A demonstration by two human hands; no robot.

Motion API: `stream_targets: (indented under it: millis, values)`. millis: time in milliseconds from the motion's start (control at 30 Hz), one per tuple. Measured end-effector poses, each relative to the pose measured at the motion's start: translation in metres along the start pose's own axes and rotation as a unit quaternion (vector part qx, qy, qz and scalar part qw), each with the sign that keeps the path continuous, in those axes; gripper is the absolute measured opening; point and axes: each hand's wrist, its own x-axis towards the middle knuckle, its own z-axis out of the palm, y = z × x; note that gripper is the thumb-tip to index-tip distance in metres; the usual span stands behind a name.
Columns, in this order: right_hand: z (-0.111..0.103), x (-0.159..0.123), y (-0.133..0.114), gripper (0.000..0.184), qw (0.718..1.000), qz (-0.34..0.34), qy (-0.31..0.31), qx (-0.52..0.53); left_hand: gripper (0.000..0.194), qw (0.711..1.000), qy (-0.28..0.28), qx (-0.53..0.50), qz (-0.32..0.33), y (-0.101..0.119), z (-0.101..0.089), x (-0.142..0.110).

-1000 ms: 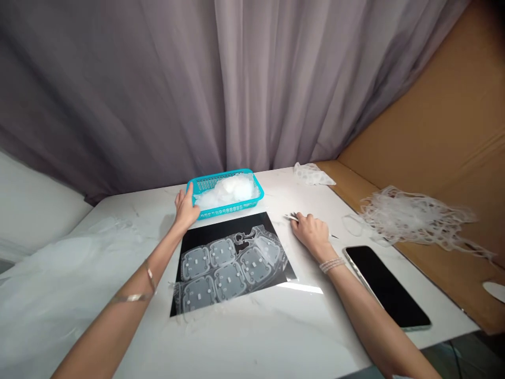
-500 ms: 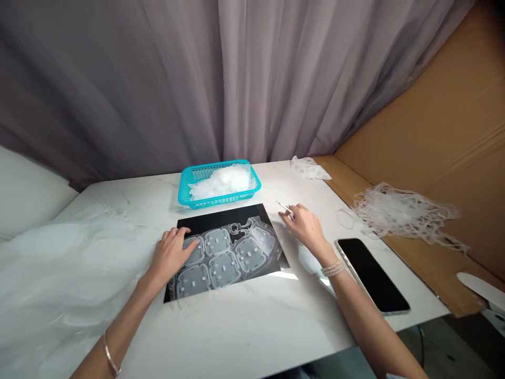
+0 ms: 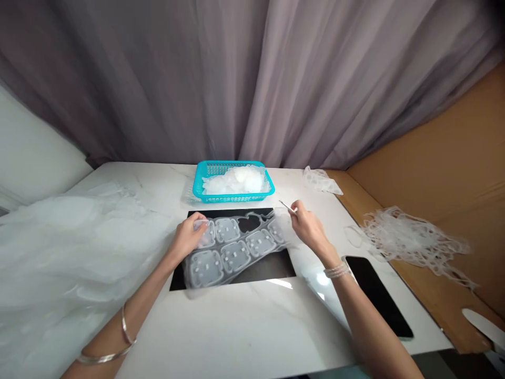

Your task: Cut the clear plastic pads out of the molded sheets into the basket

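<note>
A translucent plastic sheet of rounded-square moulded parts lies at a slant over a black mat, blurred by motion. At its left end my left hand has thumb and fingers closed on the sheet's edge. My right hand is closed around a slim, pale pointed tool, its thin tip directed up and left. The sheet's right end reaches the fingers of that hand; whether they grip it too I cannot tell. One gap in the sheet's upper part shows the black mat through it.
Behind the mat stands a turquoise basket holding white translucent pieces. A big heap of translucent sheets covers the left side. To the right are a phone, a tangle of cut-out plastic frames and a cardboard wall.
The sheet has shifted and turned on the mat, its right end now by my right hand. My left hand has gone from lying spread on it to pinching its edge. The view has tilted slightly.
</note>
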Motion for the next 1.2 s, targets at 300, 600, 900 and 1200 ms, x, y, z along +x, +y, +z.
stream_targets:
  millis: [300,600,900,1200]
  values:
    - [0.002,-0.006,0.007,0.055,0.985,0.025,0.141,0.097,0.011,0.999,0.037,-0.039,-0.005,0.001,0.028,0.011]
    - [0.028,-0.014,-0.122,0.064,0.848,-0.005,-0.091,0.522,0.023,0.994,0.098,0.042,0.037,0.003,0.006,-0.028]
    - [0.053,-0.020,-0.143,0.031,0.920,-0.171,-0.097,0.338,0.039,0.904,0.020,0.277,0.324,-0.022,0.021,-0.044]
    - [0.047,-0.027,-0.154,0.030,0.937,-0.225,-0.071,0.257,0.039,0.914,0.005,0.265,0.307,-0.021,0.018,-0.045]
